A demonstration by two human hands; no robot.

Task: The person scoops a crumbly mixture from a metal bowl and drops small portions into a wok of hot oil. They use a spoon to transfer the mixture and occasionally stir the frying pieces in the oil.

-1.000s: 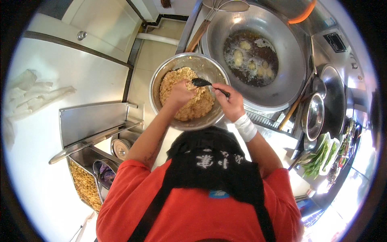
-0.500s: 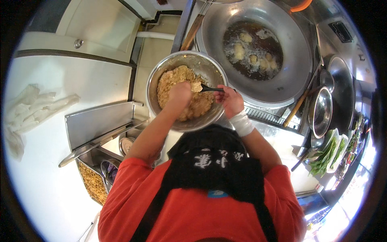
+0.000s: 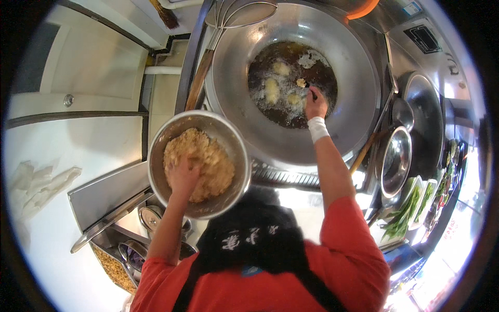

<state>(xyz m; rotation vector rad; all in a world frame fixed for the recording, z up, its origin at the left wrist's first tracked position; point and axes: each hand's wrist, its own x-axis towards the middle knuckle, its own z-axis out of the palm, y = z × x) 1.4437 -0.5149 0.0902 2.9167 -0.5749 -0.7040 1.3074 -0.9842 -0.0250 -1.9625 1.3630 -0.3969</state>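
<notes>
A steel bowl [image 3: 240,182] holds a mound of light brown minced mixture [image 3: 213,166]. My left hand [image 3: 183,177] rests in that mixture, fingers apart, with the fingertips partly sunk in it. Over the large wok [image 3: 353,104], my right hand [image 3: 315,105] is closed around a black-handled spoon [image 3: 313,94]. At the spoon's tip is a small pale lump of mixture [image 3: 301,82], above the dark bubbling oil [image 3: 288,52]. Several pale golden lumps [image 3: 271,90] fry in the oil; the hand may hide others.
A wooden-handled wire strainer [image 3: 201,78] leans along the wok's left rim. To the right are a ladle [image 3: 403,114], a steel basin [image 3: 393,161] and trays of green vegetables [image 3: 404,214]. At lower left, a flat metal lid [image 3: 109,195] stands near food containers.
My right hand has carried the spoon from the bowl out over the wok's oil. My left hand has left the spoon's tip and reached into the mixture. The whole view has shifted.
</notes>
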